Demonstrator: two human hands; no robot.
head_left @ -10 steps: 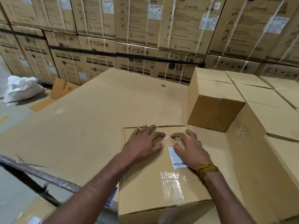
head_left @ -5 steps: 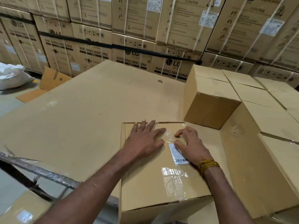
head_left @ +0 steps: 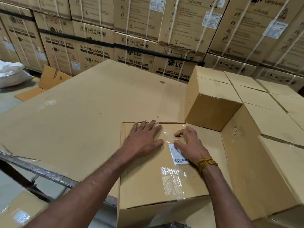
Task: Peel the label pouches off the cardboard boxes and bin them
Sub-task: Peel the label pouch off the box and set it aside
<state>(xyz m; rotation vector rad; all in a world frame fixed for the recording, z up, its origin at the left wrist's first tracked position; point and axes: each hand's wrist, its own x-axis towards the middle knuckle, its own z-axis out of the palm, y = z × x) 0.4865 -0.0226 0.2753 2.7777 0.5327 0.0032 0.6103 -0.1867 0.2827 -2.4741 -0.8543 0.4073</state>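
Right hand point(head_left: 191, 143) curled; pouch point(head_left: 173, 162) still lengthwise.

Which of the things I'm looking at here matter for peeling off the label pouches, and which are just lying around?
Part of the job:
- cardboard box under both hands
- clear label pouch on its top, with the barcode label
- left hand flat on the box
- right hand, fingers curled at the pouch

Just lying about:
- stacked washing machine cartons
- white sack
- plain boxes to the right
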